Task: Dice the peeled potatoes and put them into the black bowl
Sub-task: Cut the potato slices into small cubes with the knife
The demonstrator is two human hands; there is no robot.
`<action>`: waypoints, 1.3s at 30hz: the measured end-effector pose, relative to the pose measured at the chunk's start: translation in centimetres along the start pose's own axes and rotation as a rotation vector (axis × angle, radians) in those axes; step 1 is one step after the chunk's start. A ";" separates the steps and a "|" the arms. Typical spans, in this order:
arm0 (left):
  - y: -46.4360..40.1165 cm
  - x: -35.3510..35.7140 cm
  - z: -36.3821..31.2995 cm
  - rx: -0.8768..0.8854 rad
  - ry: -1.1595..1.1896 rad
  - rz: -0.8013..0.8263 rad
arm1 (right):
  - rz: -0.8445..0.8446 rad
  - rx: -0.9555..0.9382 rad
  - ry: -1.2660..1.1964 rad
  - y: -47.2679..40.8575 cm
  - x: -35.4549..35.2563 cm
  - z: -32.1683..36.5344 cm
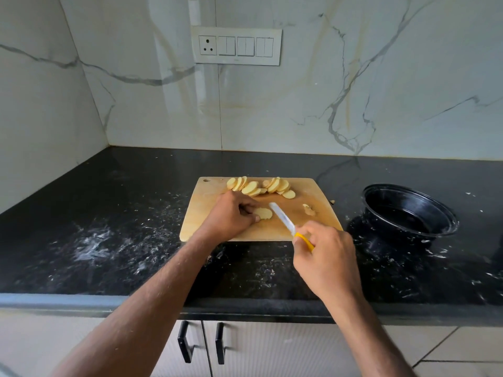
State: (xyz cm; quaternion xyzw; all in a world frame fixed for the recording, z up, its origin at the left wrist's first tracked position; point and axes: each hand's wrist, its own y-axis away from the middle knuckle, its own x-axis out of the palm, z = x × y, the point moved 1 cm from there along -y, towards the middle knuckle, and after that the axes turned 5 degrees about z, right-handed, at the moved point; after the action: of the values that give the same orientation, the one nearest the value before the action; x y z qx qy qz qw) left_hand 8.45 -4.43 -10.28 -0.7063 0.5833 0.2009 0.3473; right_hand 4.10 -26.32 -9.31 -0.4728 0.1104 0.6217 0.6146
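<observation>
A wooden cutting board (pixel 302 224) lies on the black counter. Several round potato slices (pixel 260 186) are fanned along its far edge. My left hand (pixel 231 214) pinches a small stack of potato slices (pixel 263 213) flat on the board's middle. My right hand (pixel 325 257) grips the yellow handle of a knife (pixel 283 219); its white blade points up-left, tip just right of the held slices. A small potato scrap (pixel 309 209) lies to the right of the blade. The black bowl (pixel 408 210) stands on the counter right of the board, tilted and looking empty.
The black counter (pixel 109 240) is smeared with white streaks left of and in front of the board. A marble wall with a switch panel (pixel 236 45) rises behind. Below the counter edge are cabinet doors with black handles (pixel 185 344).
</observation>
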 end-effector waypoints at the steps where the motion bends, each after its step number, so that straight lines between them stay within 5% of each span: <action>1: 0.0 -0.1 -0.1 -0.003 0.001 0.006 | -0.035 0.007 -0.012 -0.3 0.1 -0.2; 5: -0.3 -1.2 -0.7 0.075 -0.094 0.081 | -0.082 0.034 -0.036 -1.2 0.9 -0.7; 14: -3.4 -2.4 -3.2 0.259 -0.444 0.532 | -0.071 0.009 -0.005 -1.2 1.5 -1.2; 20: -3.3 -2.0 -4.0 0.198 -0.499 0.479 | -0.034 -0.007 0.049 -1.3 1.7 -1.1; 29: -2.1 2.2 -5.8 -0.202 -0.410 0.037 | 0.052 0.009 0.150 -1.0 1.9 -0.6; 39: -1.8 -1.6 -3.1 -0.155 -0.175 0.270 | 0.111 -0.043 0.227 -0.9 1.9 0.7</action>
State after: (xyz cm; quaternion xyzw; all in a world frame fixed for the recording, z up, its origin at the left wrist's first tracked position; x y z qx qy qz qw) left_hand 9.43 -5.50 -6.60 -0.6259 0.6231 0.3508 0.3113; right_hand 4.96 -24.35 -9.85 -0.5462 0.1920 0.5996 0.5526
